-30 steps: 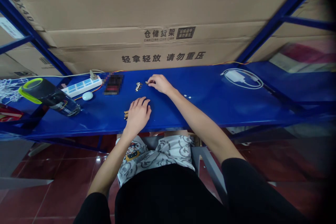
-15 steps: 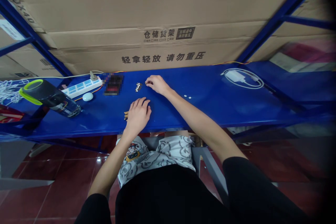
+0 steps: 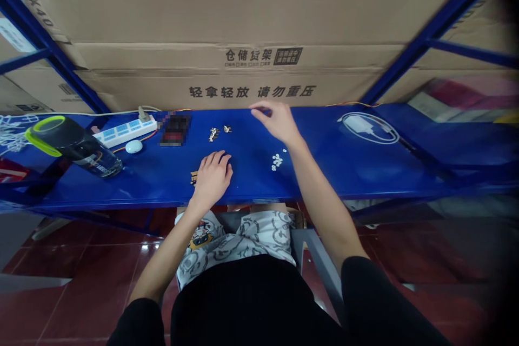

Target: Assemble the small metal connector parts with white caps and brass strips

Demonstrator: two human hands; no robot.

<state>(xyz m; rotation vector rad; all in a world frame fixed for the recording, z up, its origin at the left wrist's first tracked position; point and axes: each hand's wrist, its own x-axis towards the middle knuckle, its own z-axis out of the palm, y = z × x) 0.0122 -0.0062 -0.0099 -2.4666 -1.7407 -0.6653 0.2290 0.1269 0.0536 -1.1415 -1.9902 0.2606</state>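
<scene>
My left hand (image 3: 213, 175) rests palm down on the blue shelf, fingers stretched out and holding nothing. Partly covered by it, some yellowish-brown small pieces (image 3: 193, 177) lie at its left side. My right hand (image 3: 279, 121) hovers near the back of the shelf, thumb and forefinger slightly apart with nothing visible between them. Left of it sits a small light-and-dark piece or pair of pieces (image 3: 227, 129), beside a cluster of similar small pieces (image 3: 213, 134). Several small white pieces (image 3: 277, 160) are scattered below the right hand, left of the forearm.
On the left stand a dark bottle with a lime-green loop (image 3: 77, 146), a white power strip (image 3: 130, 132), a pale round object (image 3: 133, 146) and a blurred-out dark item (image 3: 175, 130). A white charger with coiled cable (image 3: 367, 125) lies right. Cardboard (image 3: 251, 11) backs the blue shelf (image 3: 316, 173).
My right hand has moved right and away from the small light-and-dark piece, which now shows on the shelf. More white pieces are uncovered near the forearm. My left hand has stayed put.
</scene>
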